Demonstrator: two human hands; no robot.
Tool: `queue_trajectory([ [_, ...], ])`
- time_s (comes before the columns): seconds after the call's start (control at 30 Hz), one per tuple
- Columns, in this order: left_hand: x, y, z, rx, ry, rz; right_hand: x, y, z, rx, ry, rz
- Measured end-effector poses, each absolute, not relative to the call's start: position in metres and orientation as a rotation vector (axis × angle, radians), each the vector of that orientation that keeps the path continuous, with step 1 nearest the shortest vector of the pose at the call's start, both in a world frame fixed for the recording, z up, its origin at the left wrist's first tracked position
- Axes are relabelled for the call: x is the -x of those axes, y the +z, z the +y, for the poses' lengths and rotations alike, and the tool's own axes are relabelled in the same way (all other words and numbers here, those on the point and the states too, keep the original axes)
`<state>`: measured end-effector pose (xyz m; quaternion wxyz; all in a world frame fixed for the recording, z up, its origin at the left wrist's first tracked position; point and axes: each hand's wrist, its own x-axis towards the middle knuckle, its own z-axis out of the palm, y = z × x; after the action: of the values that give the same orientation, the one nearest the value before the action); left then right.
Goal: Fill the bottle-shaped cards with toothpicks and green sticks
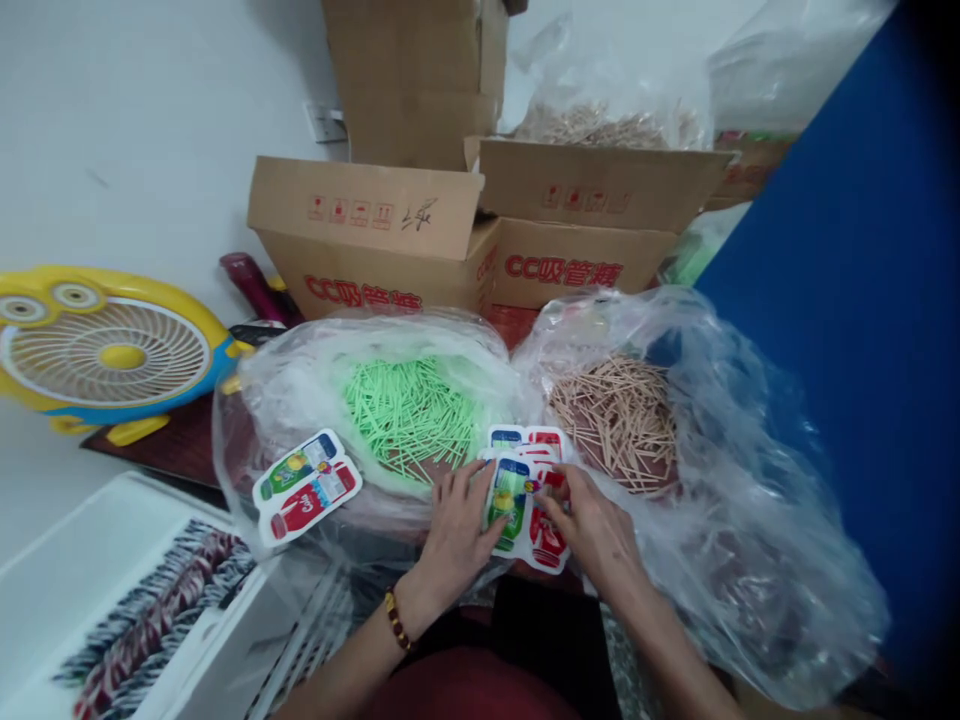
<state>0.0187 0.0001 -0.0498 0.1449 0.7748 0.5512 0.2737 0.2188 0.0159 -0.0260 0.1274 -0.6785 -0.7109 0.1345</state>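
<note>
A bottle-shaped candy packet [510, 507], half green and half red, lies in front of me. My left hand [459, 525] grips its left edge, the thumb on the front. With bent fingers, my right hand [596, 525] pinches at the red half near the middle; the fingertips partly hide what is there. More such packets [507, 437] sit just behind it. Another packet [309, 488] rests by itself on the clear plastic at the left. Green thin sticks [409, 415] fill an opened bag beyond my left hand, and tan thin sticks [619, 420] fill one beyond my right.
Open cardboard boxes [367, 265] with red print stand behind the bags. A yellow minion fan [120, 350] is on the left. Below it, a white bin [45, 540] holds rows of packed packets. Crumpled clear plastic [750, 560] spreads at the right beside a blue panel [840, 300].
</note>
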Motion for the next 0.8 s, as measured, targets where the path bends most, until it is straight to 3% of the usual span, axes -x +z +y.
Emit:
queue_trajectory([
  [0.17, 0.014, -0.047, -0.012, -2.2, 0.889, 1.597, -0.206, -0.03, 0.01, 1.928, 0.397, -2.11],
  [0.3, 0.082, -0.039, -0.005, -2.106, 0.985, 1.97, -0.182, -0.015, 0.028, 1.745, 0.336, -2.251],
  [0.53, 0.198, -0.035, 0.015, -2.001, 0.44, 2.586, -0.084, -0.001, 0.098, 1.272, 0.031, -2.848],
  [0.8, 0.217, -0.05, 0.021, -1.918, 0.261, 2.553, -0.029, -0.021, 0.139, 1.038, -0.057, -3.034],
])
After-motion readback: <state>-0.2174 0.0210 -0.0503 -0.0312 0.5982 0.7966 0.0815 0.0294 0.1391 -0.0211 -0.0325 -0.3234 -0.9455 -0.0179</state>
